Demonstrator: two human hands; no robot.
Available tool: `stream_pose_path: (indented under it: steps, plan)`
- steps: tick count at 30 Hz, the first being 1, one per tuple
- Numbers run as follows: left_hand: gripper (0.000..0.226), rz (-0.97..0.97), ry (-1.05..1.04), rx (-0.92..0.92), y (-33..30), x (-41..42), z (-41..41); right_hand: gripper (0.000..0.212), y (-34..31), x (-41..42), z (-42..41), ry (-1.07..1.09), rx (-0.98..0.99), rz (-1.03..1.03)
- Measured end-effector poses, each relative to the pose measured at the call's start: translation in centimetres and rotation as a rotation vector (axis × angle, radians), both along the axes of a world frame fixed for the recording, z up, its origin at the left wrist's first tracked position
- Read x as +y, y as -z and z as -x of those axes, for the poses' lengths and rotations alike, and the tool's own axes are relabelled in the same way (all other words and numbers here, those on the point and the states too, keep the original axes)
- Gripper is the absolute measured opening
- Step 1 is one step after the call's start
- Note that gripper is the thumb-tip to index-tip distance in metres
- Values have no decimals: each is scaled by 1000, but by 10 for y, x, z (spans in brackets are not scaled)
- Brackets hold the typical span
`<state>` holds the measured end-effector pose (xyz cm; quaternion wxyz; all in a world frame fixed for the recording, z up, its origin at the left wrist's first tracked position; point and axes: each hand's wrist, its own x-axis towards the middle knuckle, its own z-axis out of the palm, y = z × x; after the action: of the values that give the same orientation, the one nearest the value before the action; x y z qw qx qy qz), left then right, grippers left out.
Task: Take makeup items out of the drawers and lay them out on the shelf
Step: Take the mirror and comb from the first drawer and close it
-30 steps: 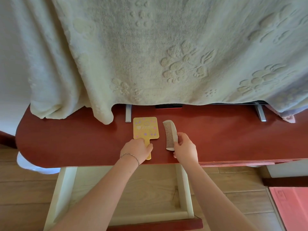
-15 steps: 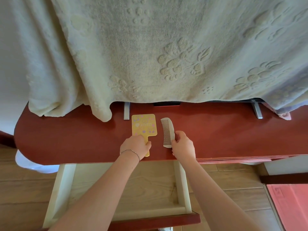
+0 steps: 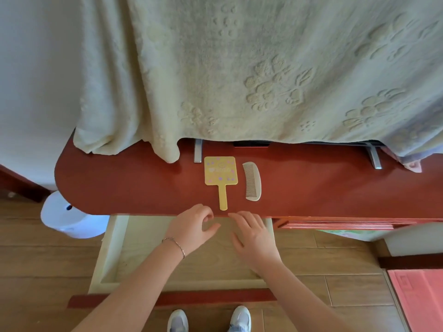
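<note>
Left hand (image 3: 191, 227): fingers loosely curled, thumb out, nothing held; poised over the shelf's front edge and the open drawer (image 3: 112, 255). Right hand (image 3: 254, 232): fingers spread and relaxed, palm down, nothing held; same height, just right of the left. Both free of the items. Hand mirror (image 3: 220, 173): yellow, flat on the red shelf (image 3: 119, 183), head toward the wall, handle pointing back at the person; handle tip just beyond the left fingertips, between the two hands. Long axis front-to-back. Comb (image 3: 252, 180): pale, flat, just beside the mirror on its right, apart from it, teeth facing the mirror, long axis roughly parallel to the handle; right hand nearer. Drawer floor, where visible past the arms: bare wood, no items seen. Cream blanket (image 3: 239, 68) draped over the back of the shelf. Judgement: this pair laid out; next reach probably down or to another drawer, not forward.
</note>
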<state>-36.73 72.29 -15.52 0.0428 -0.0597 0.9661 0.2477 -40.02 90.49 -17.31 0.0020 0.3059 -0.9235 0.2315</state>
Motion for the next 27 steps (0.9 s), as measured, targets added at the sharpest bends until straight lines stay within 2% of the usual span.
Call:
stream_pose_path:
  steps: [2, 6, 9, 16, 22, 27]
  plan:
    - [42, 18, 30, 30, 6, -4, -19, 42, 1, -1, -12, -56, -20, -82]
    - [75, 31, 82, -33, 14, -11, -54, 65, 3, 3, -34, -158, -128, -286]
    - [79, 50, 124, -83, 15, -15, -75, 77, 1, 6, -48, -236, -193, -339]
    - [86, 185, 274, -250, 18, -4, -113, 88, -2, 15, -71, -347, -273, -444]
    - [96, 264, 388, -348, 27, -7, -124, 86, -2, 24, -77, -352, -244, -540]
    - [95, 323, 340, -322, 33, -22, -123, 92, -2, 30, -73, -297, -231, -547]
